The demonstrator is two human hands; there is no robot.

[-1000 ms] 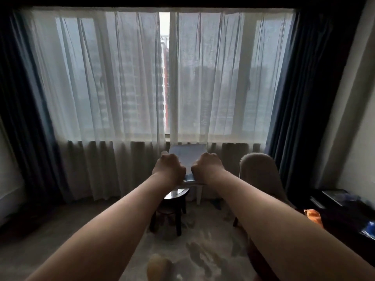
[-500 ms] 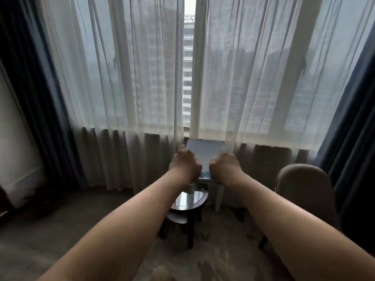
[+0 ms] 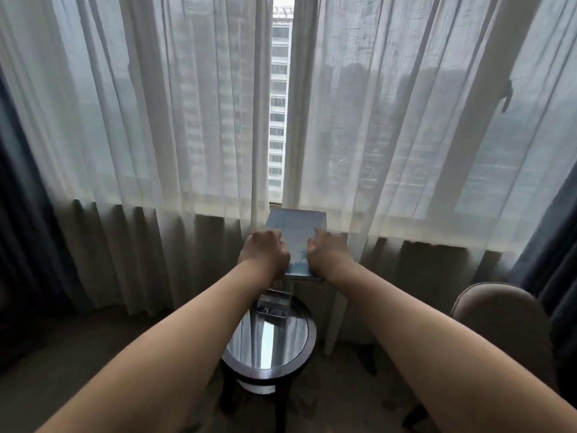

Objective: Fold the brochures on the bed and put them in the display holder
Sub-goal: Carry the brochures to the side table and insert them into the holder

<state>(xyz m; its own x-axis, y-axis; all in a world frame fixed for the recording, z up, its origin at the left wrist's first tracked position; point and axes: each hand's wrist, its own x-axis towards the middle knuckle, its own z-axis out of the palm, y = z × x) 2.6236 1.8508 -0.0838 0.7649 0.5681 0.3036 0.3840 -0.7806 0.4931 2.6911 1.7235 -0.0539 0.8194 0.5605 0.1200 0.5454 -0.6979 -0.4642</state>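
Observation:
A stack of pale blue folded brochures (image 3: 296, 232) is held out in front of me at arm's length. My left hand (image 3: 265, 254) grips its left edge and my right hand (image 3: 327, 256) grips its right edge, both with fingers curled. Just below the stack, a clear display holder (image 3: 274, 304) stands on the far part of a small round table (image 3: 246, 354). The holder's inside is partly hidden by the stack and my left wrist.
The round table has a dark rim, a reflective glass top and dark legs. A beige upholstered chair (image 3: 502, 323) stands at the right. Sheer white curtains (image 3: 156, 135) cover the window ahead, with dark drapes (image 3: 18, 214) at both sides. Carpet lies below.
I have come closer to the window and the round table, which now sits right under my hands. The display holder has come into view. Both hands still grip the brochures.

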